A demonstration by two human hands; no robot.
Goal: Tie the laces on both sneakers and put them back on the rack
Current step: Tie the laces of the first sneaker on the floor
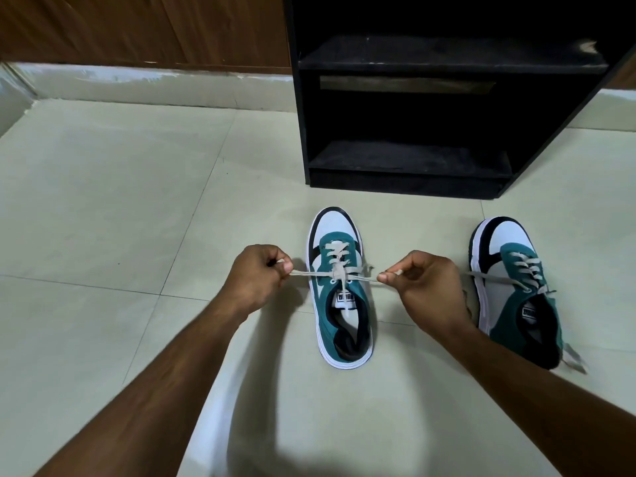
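Two teal, white and black sneakers stand on the tiled floor with toes pointing at the rack. The left sneaker (339,290) is between my hands. Its grey lace (339,270) is crossed over the tongue and stretched taut sideways. My left hand (260,275) pinches one lace end to the left of the shoe. My right hand (425,287) pinches the other end to the right of it. The right sneaker (516,290) stands further right, its laces loose and trailing over both sides. The black shoe rack (409,160) stands just beyond the shoes, its shelves bare.
A wooden wall panel (137,25) runs along the back above a pale skirting. Open tiled floor (120,201) spreads to the left of the shoes and in front of the rack.
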